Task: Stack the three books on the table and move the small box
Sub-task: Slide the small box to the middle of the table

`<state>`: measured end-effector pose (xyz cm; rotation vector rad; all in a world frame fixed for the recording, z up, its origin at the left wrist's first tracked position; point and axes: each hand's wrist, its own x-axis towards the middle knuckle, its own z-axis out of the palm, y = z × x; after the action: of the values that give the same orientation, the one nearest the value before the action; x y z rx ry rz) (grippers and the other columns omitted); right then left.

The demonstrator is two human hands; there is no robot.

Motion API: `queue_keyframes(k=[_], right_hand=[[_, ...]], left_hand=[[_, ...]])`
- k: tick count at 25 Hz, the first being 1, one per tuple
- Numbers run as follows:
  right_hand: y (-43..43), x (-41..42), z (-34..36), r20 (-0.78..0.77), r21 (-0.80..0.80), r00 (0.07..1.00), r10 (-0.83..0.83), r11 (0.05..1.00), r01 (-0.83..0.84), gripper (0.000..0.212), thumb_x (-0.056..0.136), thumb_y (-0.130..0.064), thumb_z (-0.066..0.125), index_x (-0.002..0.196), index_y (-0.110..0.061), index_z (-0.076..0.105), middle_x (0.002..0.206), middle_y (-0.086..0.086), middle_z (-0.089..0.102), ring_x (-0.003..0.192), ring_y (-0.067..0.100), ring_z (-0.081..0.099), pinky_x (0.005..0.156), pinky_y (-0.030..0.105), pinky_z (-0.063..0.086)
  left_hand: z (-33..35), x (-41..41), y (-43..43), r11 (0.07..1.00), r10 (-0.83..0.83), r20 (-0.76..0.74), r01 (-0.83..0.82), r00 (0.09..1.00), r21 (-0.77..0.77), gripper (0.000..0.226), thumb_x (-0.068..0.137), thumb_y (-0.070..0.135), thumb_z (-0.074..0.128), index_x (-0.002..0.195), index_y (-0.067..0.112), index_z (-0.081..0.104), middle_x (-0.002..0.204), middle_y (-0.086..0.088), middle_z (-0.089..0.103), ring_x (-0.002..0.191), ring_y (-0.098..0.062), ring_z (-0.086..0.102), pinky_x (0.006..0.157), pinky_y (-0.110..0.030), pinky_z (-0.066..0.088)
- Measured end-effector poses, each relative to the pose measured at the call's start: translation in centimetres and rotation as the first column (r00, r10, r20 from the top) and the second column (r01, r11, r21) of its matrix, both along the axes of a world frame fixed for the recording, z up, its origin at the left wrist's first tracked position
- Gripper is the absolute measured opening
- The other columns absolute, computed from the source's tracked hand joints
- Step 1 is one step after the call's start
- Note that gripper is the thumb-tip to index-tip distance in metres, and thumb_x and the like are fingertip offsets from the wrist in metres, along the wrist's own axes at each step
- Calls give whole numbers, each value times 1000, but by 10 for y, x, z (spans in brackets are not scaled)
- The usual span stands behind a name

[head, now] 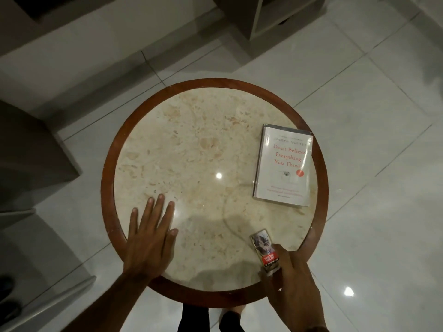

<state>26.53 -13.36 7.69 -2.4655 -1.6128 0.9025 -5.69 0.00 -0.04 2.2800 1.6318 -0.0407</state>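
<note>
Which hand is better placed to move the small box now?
The right hand. Its fingers already touch the small box near the table edge, while the left hand lies flat on the marble, apart from the box. The book stack is not in the way.

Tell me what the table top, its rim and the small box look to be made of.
Table top: polished stone, likely marble, with beige mottling and sharp light glints. Rim: reddish-brown wood, smooth, apparently varnished, a few pale chips. Small box: printed cardboard by its look, slightly glossy, partly covered by the right hand.
</note>
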Motion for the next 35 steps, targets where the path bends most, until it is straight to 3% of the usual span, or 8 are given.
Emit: queue_keyframes(k=[7, 10, 16, 22, 27, 30, 35], right_hand=[[85, -62, -4, -129, 140, 991, 42, 990, -23, 68, 93, -52, 66, 156, -36, 43, 109, -6, 60, 90, 15, 62, 74, 28, 57], [172, -111, -15, -106, 251, 992, 62, 967, -33, 72, 95, -51, 62, 161, -38, 36, 114, -3, 60, 93, 15, 59, 75, 31, 58], [295, -162, -38, -19, 229, 997, 80, 971, -74, 72, 97, -58, 55, 161, -31, 36, 128, 5, 62, 105, 23, 61, 84, 36, 58], [310, -167, -50, 29, 234, 992, 126, 964, -130, 75, 95, -65, 55, 159, -28, 40, 130, 4, 65, 108, 24, 62, 84, 39, 58], [310, -163, -52, -13, 253, 989, 144, 958, -136, 80, 92, -69, 59, 158, -27, 42, 134, 0, 71, 107, 23, 64, 84, 37, 54], [307, -163, -55, -19, 284, 989, 148, 949, -137, 79, 91, -67, 63, 157, -26, 46, 133, 1, 75, 107, 25, 67, 84, 38, 56], [302, -166, -55, -7, 300, 989, 151, 943, -142, 81, 89, -64, 68, 156, -23, 48, 126, 5, 77, 104, 26, 71, 83, 38, 58]], left_hand=[[-10, -5, -3, 997, -8, 22, 6, 1000, 81, 66, 110, 44, 34, 172, 23, 24, 183, -6, 22, 170, -27, 17, 133, -64, 23], [-14, -8, -2, 999, 3, -18, -2, 1000, 50, 67, 110, 48, 28, 173, 27, 19, 184, -4, 18, 171, -26, 14, 133, -63, 22], [-22, -7, -2, 999, 0, -59, 2, 998, 41, 69, 109, 52, 31, 173, 31, 19, 185, 1, 11, 171, -22, 8, 136, -58, 13], [-25, -9, -3, 999, -2, -24, 3, 1000, 53, 69, 108, 54, 33, 172, 31, 24, 185, 2, 14, 171, -24, 13, 138, -54, 4], [-28, -10, -3, 998, -16, -37, 18, 999, 68, 70, 107, 58, 33, 171, 31, 27, 184, 0, 17, 170, -25, 15, 137, -58, 12], [-28, -9, -3, 997, -7, -16, 8, 1000, 70, 70, 106, 58, 36, 171, 32, 29, 184, 1, 19, 170, -24, 16, 138, -57, 9], [-28, -9, -4, 998, 3, -22, -2, 1000, 55, 68, 108, 53, 33, 172, 33, 22, 185, 3, 12, 171, -22, 12, 139, -54, 3]])
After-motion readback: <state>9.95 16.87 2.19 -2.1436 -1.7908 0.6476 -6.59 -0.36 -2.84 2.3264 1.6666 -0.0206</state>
